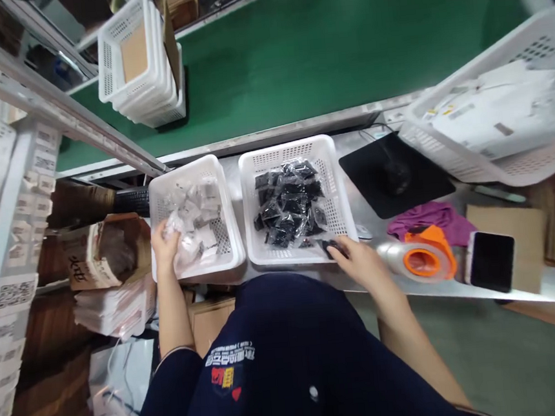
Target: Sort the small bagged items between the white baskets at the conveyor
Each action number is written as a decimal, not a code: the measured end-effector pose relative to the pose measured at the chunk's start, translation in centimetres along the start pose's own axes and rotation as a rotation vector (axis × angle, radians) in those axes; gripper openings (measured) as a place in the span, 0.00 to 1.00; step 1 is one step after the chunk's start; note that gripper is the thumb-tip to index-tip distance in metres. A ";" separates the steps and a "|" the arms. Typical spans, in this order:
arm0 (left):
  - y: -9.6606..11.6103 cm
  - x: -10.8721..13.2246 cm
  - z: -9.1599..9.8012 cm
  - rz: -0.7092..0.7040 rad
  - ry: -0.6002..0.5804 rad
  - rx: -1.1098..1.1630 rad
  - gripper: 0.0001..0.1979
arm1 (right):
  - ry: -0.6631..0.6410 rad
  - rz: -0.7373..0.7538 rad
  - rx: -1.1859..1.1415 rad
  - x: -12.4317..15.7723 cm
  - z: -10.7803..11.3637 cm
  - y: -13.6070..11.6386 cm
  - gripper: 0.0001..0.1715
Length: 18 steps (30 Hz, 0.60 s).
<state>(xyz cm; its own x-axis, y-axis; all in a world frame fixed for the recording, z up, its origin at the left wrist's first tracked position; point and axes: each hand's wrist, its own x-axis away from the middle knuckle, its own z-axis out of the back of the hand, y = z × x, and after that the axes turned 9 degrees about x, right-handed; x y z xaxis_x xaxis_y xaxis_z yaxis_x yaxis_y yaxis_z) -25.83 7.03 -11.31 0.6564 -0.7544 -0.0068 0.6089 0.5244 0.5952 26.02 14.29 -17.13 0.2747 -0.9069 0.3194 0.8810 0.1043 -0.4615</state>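
Two white plastic baskets sit side by side before me. In the left basket (234, 237) lie several clear bags with white contents (204, 208). My left hand (166, 243) is at that basket's left front side, its fingers curled on one of the clear bags (176, 224). The right basket (348, 208) holds several black items in clear wrappers (289, 200). At its front right corner, my right hand (357, 259) pinches a small black packet (332, 247) in clear wrapping. What exactly is inside the bags is too small to tell.
A green conveyor belt (317, 49) runs behind, with stacked white baskets (152, 102) on it. To the right are a black mouse pad (391, 172), purple cloth (434, 220), an orange tape dispenser (422, 260), a phone (493, 261) and a large basket (507, 171) of white packages.
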 end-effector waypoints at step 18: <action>16.8 14.7 -17.3 0.866 -0.614 1.048 0.38 | -0.016 0.089 -0.063 -14.8 4.1 -3.5 0.13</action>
<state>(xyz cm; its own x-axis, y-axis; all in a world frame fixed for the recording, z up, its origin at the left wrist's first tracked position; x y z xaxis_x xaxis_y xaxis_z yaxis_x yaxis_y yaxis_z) 1.78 11.60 -15.32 0.1900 -0.5491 0.8139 -0.6257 0.5710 0.5314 20.42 29.03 -16.81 0.3577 -0.8883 0.2879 0.8270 0.1582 -0.5394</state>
